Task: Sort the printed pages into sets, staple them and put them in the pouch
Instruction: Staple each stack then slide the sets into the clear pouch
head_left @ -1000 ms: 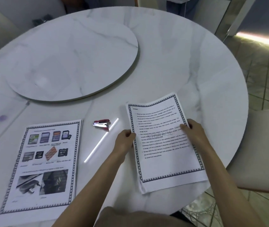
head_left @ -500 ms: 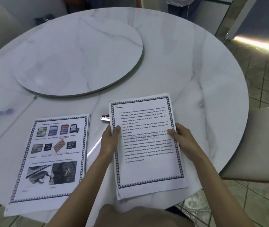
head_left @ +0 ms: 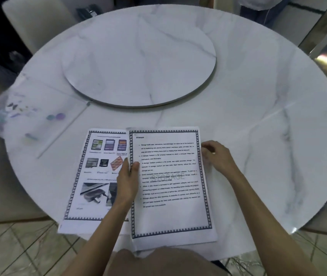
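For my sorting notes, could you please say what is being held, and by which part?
The text pages, by both side edges: the left hand grips the left edge midway, the right hand pinches the right edge higher up.

Single head cam on me, wide-angle, facing fwd & down across the round table (head_left: 258,156). Close-in: printed pages (head_left: 170,216) sit nearest the lens, bottom centre; far rim w/ chair (head_left: 35,26) up top.

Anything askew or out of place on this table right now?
Yes. The text stack overlaps the right edge of the picture pages, and both sets overhang the near edge of the table, so they might slide off.
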Available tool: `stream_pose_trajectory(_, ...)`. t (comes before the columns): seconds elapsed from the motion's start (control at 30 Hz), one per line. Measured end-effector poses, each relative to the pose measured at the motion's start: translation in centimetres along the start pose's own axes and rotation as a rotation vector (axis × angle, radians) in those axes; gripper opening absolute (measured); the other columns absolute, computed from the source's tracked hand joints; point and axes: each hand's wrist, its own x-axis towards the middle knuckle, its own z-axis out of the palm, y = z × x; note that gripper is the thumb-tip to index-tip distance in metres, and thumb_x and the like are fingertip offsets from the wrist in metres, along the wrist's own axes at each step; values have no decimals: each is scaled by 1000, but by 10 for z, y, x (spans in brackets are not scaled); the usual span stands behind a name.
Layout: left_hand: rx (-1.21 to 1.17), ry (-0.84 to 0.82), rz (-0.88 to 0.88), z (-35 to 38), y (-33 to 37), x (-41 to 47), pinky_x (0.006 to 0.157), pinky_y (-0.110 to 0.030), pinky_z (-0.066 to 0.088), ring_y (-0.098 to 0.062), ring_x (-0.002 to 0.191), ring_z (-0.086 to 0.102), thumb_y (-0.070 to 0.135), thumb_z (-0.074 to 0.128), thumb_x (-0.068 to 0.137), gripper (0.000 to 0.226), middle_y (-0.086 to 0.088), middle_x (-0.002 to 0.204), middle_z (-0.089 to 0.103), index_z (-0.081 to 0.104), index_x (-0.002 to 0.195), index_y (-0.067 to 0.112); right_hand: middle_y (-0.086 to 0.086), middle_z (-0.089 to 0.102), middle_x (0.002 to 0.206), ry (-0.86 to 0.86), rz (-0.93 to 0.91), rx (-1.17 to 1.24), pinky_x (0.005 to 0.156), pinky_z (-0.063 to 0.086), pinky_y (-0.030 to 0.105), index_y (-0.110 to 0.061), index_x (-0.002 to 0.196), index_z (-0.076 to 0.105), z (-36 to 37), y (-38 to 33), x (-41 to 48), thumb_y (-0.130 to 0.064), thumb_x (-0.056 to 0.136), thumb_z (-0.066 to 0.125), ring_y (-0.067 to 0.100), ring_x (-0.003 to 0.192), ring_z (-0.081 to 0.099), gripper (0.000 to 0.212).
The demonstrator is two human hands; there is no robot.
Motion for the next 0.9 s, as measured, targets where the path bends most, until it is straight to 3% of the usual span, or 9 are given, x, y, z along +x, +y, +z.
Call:
stream_pose_trajectory(0.07,-4,14,25,-16,-3,1,107,-24,22,-9,135,29,29,38,99,46,7,144,35,33,142,13,11,54,120,17,-47,-111,87,36,16,-5,120,57,16,-14,15,-10,92,53,19,106,54,29)
stream_pose_trajectory(0.2,-35,71,25,-45,-6,5,103,-23,27,-12,129,38,26,39,99,45,3,140,43,35,141,10,17,46,129,6,-142,-314,99,31,29,-4,127,51,45,-30,40,-11,91,52,32,122,42,37)
stream_pose_trajectory(0.33,-8,75,-2,-70,-15,12,110,-35,32,-18,129,42,30,40,98,47,-4,141,45,37,139,9,20,45,128,-16,-215,-487,98,34,37,0,130,46,66,-38,45,-18,88,59,35,119,40,48)
stream_pose_trajectory(0.4,-9,74,-1,-77,-18,14,106,-31,34,-18,125,46,28,39,98,43,-4,137,49,40,137,9,20,44,126,-30,-205,-549,97,39,40,1,128,47,72,-41,44,-23,87,62,33,118,40,50)
stream_pose_trajectory(0.6,-12,39,-5,-80,-15,14,112,-41,32,-21,131,43,31,40,97,49,-8,140,47,36,140,8,19,45,118,4,-171,-600,83,46,44,2,116,52,70,-45,43,-19,88,59,32,113,43,36)
stream_pose_trajectory(0.77,32,16,66,-72,-8,10,105,-37,39,-15,115,54,30,41,98,35,2,120,60,47,127,12,20,48,114,140,-135,-520,79,42,38,3,113,55,54,-35,34,-17,88,58,33,110,45,32)
stream_pose_trajectory(0.83,51,2,95,-67,-6,8,102,-38,42,-13,109,56,33,42,97,30,7,111,61,50,121,16,20,52,112,203,-56,-363,76,36,28,2,113,57,41,-34,29,-18,88,59,31,104,50,32)
stream_pose_trajectory(0.9,58,-19,104,-59,-2,6,104,-39,40,-15,116,54,44,43,94,45,3,120,60,47,128,15,17,61,104,288,25,-124,72,33,22,-2,108,62,25,-37,23,-23,87,60,25,90,54,29)
